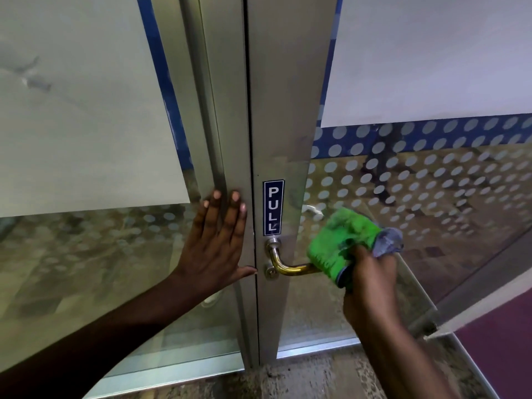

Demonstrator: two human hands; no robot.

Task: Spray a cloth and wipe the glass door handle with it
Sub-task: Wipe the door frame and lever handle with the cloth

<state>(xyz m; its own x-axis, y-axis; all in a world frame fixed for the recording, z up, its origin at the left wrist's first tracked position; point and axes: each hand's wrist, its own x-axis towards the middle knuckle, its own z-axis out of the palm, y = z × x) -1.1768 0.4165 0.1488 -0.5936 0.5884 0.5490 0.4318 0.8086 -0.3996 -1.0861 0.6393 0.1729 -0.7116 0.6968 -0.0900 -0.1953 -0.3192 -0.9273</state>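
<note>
A brass lever handle (283,264) sticks out to the right from the silver frame of the right glass door (288,110), just below a blue PULL sticker (273,207). My right hand (370,276) grips a bright green cloth (341,240) with a grey-blue edge, and the cloth is wrapped over the outer end of the handle, hiding that end. My left hand (218,237) lies flat with fingers spread on the frame of the left door (218,125), touching the seam between the two doors. No spray bottle is in view.
Both doors carry frosted panels and a band of dotted film (431,174) on the glass. A metal threshold (313,348) runs along the bottom, with speckled stone floor (302,378) in front. A dark red surface (506,349) lies at the lower right.
</note>
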